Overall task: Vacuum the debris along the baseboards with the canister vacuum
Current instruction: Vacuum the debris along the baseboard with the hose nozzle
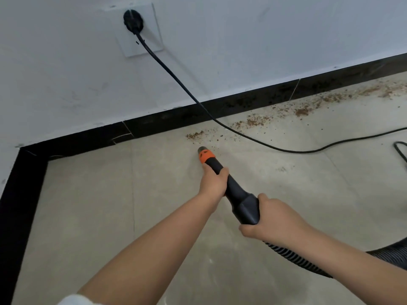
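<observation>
Grey floor tiles (88, 205) carry debris (195, 135) near the baseboard (171, 121); left hand (214, 183) and right hand (273, 219) curl fingers round the nozzle (233, 190).

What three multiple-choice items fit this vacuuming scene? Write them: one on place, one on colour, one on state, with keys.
1. Where does the debris lie?
A. along the baseboard
B. on the wall
C. in a bin

2. What colour is the nozzle collar?
A. green
B. orange
C. white

3. How is the power cord?
A. coiled up
B. cut
C. plugged into the wall socket

Key: 1 A, crumbs trail beside the black strip; 2 B, an orange band near the tip; 3 C, plug seated in the outlet.
</observation>
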The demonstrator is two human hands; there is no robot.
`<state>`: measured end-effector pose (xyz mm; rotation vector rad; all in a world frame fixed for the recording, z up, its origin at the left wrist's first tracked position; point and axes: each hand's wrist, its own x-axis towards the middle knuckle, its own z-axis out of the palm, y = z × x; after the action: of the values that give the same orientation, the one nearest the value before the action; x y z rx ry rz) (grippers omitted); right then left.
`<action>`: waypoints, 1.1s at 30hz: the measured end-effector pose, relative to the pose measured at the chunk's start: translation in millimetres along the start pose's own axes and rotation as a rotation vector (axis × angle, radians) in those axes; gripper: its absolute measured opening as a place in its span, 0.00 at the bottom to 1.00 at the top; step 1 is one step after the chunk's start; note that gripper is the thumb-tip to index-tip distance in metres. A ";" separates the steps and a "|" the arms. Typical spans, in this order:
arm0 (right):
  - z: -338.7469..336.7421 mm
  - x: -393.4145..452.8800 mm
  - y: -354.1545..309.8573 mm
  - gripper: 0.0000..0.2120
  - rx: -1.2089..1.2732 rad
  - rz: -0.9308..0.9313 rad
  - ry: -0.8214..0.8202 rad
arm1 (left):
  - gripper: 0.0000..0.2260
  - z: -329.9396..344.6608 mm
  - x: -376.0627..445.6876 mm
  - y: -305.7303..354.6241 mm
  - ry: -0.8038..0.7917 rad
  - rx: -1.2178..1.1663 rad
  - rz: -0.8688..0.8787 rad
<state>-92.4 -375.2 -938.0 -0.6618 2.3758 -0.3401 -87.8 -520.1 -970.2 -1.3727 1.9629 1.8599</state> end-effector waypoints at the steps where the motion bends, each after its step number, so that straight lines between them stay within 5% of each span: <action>1: -2.0 2.4 0.0 0.21 0.008 0.002 -0.007 | 0.30 1.8 1.0 0.0 0.026 0.023 0.018; 19: 3.1 69.1 -33.4 0.20 0.109 -0.034 0.009 | 0.28 -30.5 55.4 22.6 0.162 0.218 0.044; 33: -6.3 97.0 -52.3 0.21 0.158 -0.111 -0.071 | 0.27 -54.5 65.5 29.4 0.290 0.138 -0.026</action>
<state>-141.7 -470.8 -962.4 -0.7208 2.2231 -0.5376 -118.9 -604.5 -975.9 -1.6952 2.1433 1.5528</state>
